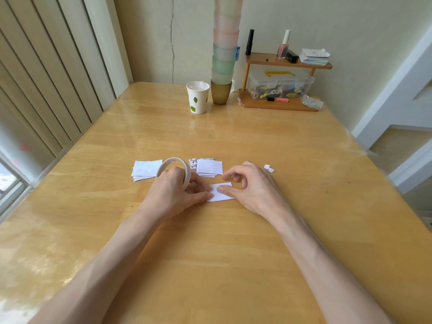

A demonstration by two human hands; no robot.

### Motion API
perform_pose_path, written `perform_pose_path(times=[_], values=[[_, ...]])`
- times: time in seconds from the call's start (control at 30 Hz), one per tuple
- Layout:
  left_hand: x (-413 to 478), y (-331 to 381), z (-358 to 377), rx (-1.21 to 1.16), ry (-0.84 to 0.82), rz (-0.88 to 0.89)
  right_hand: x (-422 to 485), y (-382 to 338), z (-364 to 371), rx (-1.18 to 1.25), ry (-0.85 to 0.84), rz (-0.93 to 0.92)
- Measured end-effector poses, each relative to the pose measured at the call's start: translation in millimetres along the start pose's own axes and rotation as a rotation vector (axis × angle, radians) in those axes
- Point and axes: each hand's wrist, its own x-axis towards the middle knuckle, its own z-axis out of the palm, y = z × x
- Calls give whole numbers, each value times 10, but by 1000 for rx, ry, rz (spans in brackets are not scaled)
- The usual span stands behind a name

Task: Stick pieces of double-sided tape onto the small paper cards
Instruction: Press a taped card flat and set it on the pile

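Observation:
A small white paper card [222, 193] lies flat on the wooden table [210, 253] between my hands. My left hand [177, 190] grips a roll of double-sided tape [174, 169], held upright on edge, and its fingertips touch the card's left end. My right hand [250, 185] rests beside the card with its thumb tip pressing on the card's middle; the other fingers are loosely curled above it. Two piles of cards sit behind: a white pile [146, 170] at the left and a pile with patterned cards [207, 168] just behind the roll.
Small white paper scraps [268, 168] lie right of my right hand. At the back stand a paper cup [197, 97], a tall stack of coloured cups [223, 66] and a wooden shelf [280, 85] with a clear storage box, bottles and note pads.

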Motion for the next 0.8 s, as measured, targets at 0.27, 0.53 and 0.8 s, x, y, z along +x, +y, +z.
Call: perform_pose_path(times=[0.27, 0.53, 0.8], values=[[-20, 0, -1, -15, 33, 6, -52, 56, -76, 8, -136, -37], [-19, -14, -3, -23, 73, 18, -52, 38, -75, 339, -174, 17], [-19, 64, -34, -279, 91, -51, -107, -61, -102, 675, -85, 25]])
